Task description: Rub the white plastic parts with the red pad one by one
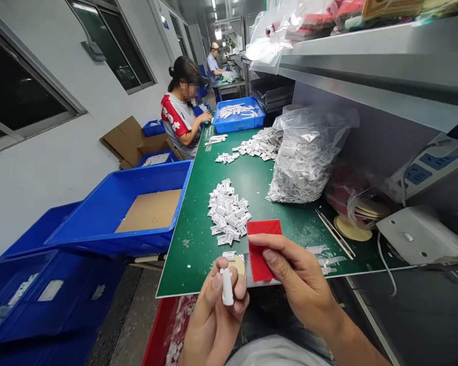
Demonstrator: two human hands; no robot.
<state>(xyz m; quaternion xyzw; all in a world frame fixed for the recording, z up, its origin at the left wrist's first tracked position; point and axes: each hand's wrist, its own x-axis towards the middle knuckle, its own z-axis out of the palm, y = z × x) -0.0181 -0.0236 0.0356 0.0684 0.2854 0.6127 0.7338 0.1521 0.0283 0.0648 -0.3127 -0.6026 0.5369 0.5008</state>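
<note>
A small white plastic part (227,287) is pinched between the thumb and fingers of my left hand (217,310), above the table's front edge. My right hand (301,279) is beside it, its thumb and index finger closed over a red rectangular sheet (265,229); whether the fingertips hold anything tiny is too small to tell. Behind my left hand lie a single white part (229,255) and a round yellowish disc (238,265), partly hidden. Farther back, a pile of white parts (229,211) rests on the green table (252,180).
A clear bag of white parts (303,162) stands at the right, near tweezers (335,233) and a power strip (423,170). A blue tray (238,122) sits at the far end. Large blue bins (114,203) line the left. Two people work farther back. A metal shelf (366,56) overhangs the right side.
</note>
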